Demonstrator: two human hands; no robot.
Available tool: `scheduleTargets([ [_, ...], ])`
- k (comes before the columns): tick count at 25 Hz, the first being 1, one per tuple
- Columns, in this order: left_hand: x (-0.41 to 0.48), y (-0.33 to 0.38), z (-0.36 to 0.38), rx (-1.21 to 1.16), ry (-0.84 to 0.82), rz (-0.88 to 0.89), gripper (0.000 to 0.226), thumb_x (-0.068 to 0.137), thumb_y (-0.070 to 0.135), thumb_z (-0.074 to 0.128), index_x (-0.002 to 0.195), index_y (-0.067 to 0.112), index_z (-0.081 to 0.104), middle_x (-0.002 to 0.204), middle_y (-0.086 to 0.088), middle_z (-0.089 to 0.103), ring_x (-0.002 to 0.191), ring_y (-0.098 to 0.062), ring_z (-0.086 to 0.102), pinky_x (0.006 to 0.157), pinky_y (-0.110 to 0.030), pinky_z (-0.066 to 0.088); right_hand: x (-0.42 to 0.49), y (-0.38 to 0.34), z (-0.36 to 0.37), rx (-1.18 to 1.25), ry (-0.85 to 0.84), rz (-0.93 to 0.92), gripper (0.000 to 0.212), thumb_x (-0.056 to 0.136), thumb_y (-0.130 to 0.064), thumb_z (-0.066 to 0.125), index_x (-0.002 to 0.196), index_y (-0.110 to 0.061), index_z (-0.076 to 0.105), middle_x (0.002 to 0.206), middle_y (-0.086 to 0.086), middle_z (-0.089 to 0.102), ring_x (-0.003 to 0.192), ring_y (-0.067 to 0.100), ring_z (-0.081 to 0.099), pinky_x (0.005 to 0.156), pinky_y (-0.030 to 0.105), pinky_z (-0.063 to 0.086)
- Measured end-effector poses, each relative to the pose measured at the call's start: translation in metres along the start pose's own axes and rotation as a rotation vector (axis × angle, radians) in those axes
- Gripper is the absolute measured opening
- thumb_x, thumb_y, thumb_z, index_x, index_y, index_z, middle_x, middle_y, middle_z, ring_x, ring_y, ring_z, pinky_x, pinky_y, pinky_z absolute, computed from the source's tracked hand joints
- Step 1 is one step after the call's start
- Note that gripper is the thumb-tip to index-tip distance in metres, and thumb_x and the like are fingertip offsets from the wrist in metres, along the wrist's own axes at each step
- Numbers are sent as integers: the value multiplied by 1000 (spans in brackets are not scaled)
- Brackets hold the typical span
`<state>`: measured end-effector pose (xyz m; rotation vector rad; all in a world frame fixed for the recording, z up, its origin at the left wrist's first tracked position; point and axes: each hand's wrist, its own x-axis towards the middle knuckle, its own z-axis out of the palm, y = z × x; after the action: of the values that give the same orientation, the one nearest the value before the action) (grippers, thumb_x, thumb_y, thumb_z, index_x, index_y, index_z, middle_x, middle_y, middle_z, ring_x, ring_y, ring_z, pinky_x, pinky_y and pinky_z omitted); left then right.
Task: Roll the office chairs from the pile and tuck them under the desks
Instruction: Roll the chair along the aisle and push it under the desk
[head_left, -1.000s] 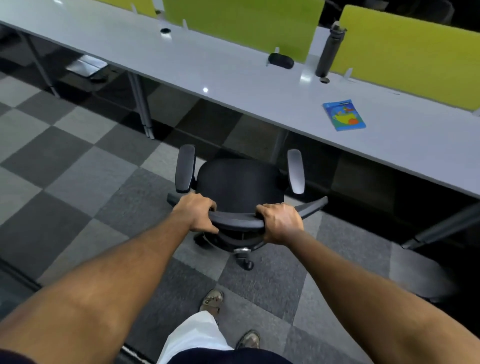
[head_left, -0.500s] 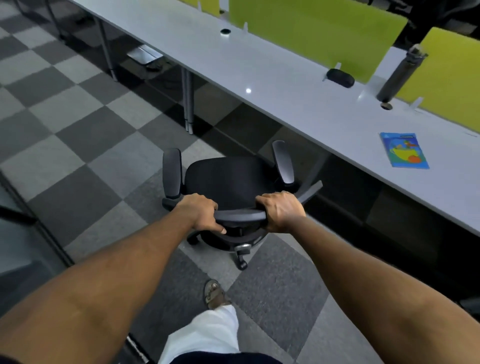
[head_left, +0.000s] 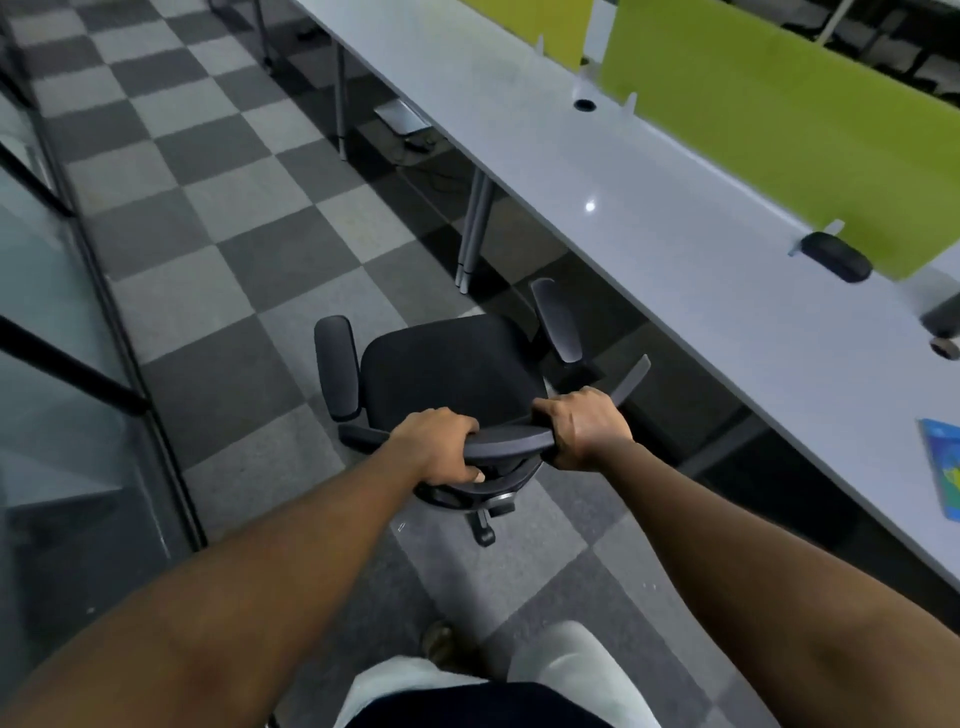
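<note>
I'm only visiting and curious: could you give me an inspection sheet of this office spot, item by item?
Surface: long pale grey desk, standing on slim metal legs.
Job's things: black swivel office chair with armrests, on the carpet beside the desk, not yet tucked under.
Clutter: black oval case by a divider; blue picture booklet near the desk's front edge.
Grippers: left hand and right hand both grip the top of the chair's backrest.
Cables: dark leads seem to lie under the desk by a pale flat box.
Surroundings: lime green divider panels, grey checkered carpet, glass partition on the left.
</note>
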<state>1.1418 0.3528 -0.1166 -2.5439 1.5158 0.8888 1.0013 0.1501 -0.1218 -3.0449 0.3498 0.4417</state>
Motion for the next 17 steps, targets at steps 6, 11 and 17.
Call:
scheduleTargets([
  [6,53,-21,-37,-116,92,-192,57,78,65,73,125,34,65,111,5,69,103,-23,66,92,-42,56,106,20,-28,-43,-47,-127,26,76,-49,64,95,-34,56,72,-10,62,73,22,63,84,43,56],
  [11,85,-61,-72,-109,134,-338,52,78,69,69,118,35,69,101,8,70,96,-20,66,85,-38,54,187,25,-60,-109,-24,-296,23,84,-42,68,97,-31,53,76,-7,61,71,22,56,82,39,52],
  [17,120,-134,-110,-159,205,-421,63,73,82,66,117,36,71,92,13,68,87,-14,62,75,-31,44,291,15,-82,-157,49,-442,24,84,-45,66,92,-32,48,75,-9,61,70,19,58,84,37,50],
])
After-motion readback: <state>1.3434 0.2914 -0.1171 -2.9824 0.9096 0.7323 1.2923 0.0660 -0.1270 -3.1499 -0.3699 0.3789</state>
